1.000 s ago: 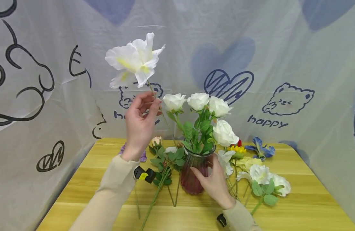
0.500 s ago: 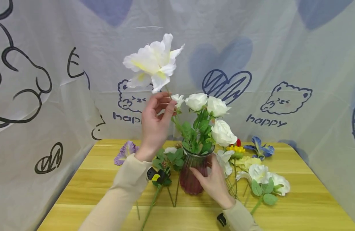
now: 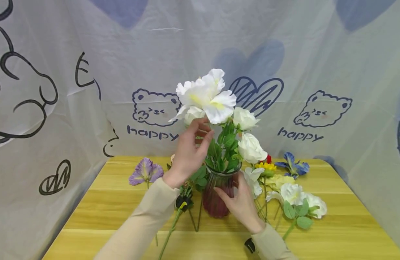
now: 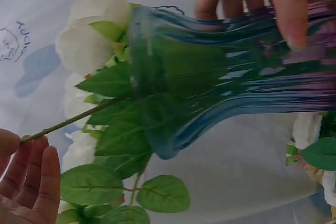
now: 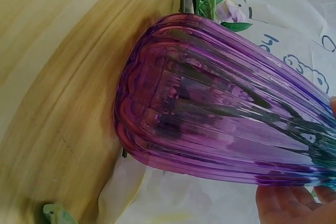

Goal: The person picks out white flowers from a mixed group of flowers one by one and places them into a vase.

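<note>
My left hand (image 3: 194, 148) pinches the thin green stem (image 4: 79, 121) of a large white flower with yellow-tinged petals (image 3: 207, 95). In the left wrist view that stem runs over the vase rim, its lower end inside the mouth. The ribbed glass vase (image 3: 217, 195), clear at the neck and purple-pink below, stands upright on the table. White roses (image 3: 252, 148) with green leaves fill it. My right hand (image 3: 242, 206) holds the vase's right side, thumb in front and fingers around the far side. The right wrist view shows several stems (image 5: 241, 108) within the glass.
On the wooden table (image 3: 343, 231), a purple flower (image 3: 145, 171) lies left and leafy stems lie beside the vase. To the right are a blue flower (image 3: 293, 166), a yellow sunflower (image 3: 266, 168) and several white flowers (image 3: 292, 195). A printed cloth (image 3: 200, 43) hangs behind.
My left hand has carried the white flower rightward and down, from left of the vase to over its mouth. The right hand has stayed on the vase.
</note>
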Tool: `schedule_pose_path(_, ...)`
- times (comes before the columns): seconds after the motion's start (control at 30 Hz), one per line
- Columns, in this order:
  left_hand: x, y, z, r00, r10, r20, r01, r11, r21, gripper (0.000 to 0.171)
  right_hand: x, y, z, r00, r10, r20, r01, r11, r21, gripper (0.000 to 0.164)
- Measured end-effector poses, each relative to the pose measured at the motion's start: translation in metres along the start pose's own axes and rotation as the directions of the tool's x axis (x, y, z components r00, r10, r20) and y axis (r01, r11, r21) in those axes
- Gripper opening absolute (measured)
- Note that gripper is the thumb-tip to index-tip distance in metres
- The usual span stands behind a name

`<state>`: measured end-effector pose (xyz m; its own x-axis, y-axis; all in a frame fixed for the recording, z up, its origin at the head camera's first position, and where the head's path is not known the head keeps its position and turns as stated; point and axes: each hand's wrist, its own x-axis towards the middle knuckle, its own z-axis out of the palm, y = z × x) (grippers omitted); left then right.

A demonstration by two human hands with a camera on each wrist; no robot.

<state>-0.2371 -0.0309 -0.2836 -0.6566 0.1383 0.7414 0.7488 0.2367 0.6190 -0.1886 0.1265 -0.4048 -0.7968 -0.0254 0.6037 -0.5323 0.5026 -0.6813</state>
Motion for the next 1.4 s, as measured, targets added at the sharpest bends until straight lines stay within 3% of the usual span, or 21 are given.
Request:
schedule_pose_path(0.2, -0.009, -0.010, 0.007, 0.994, -0.004, 0.105, -0.007, 0.994, 0.107, 0.030, 0.000, 0.001, 0.000, 0.997, -0.071, -0.012, 0.071, 0.997, -0.008, 0.059)
schedule_pose_path(0.33, -0.014, -0.016, 0.010, 0.988, 0.031, 0.151, -0.062, 0.976, 0.208, 0.031, 0.001, 0.001, 0.001, 0.999, -0.041, -0.006, 0.041, 0.999, -0.008, 0.060)
schedule_pose_path(0.53, -0.020, -0.024, 0.011, 0.983, 0.048, 0.177, -0.092, 0.964, 0.251, 0.028, 0.002, 0.001, 0.001, 0.999, -0.047, -0.003, 0.047, 0.999, 0.007, 0.062)
schedule_pose_path(0.67, -0.025, -0.031, 0.010, 0.989, 0.040, 0.141, -0.075, 0.965, 0.252, 0.025, 0.002, 0.003, 0.001, 0.998, -0.055, -0.005, 0.055, 0.998, 0.005, 0.062)
schedule_pose_path(0.83, -0.033, -0.040, 0.007, 0.996, -0.052, 0.069, 0.037, 0.976, 0.213, 0.037, 0.002, 0.002, 0.001, 0.998, -0.057, -0.003, 0.057, 0.998, 0.005, 0.060)
schedule_pose_path(0.97, -0.042, -0.048, 0.002, 0.982, -0.186, 0.025, 0.178, 0.966, 0.187, 0.029, 0.002, 0.000, 0.000, 0.998, -0.065, 0.010, 0.065, 0.998, 0.003, 0.058)
schedule_pose_path(1.17, -0.055, -0.063, -0.008, 0.968, -0.252, 0.009, 0.242, 0.941, 0.236, 0.015, 0.002, -0.001, 0.000, 0.998, -0.058, 0.007, 0.058, 0.998, 0.002, 0.057)
schedule_pose_path(1.4, -0.072, -0.073, -0.026, 0.923, -0.380, 0.058, 0.363, 0.911, 0.193, 0.018, 0.001, 0.001, 0.001, 0.999, -0.031, -0.009, 0.031, 1.000, 0.002, 0.057)
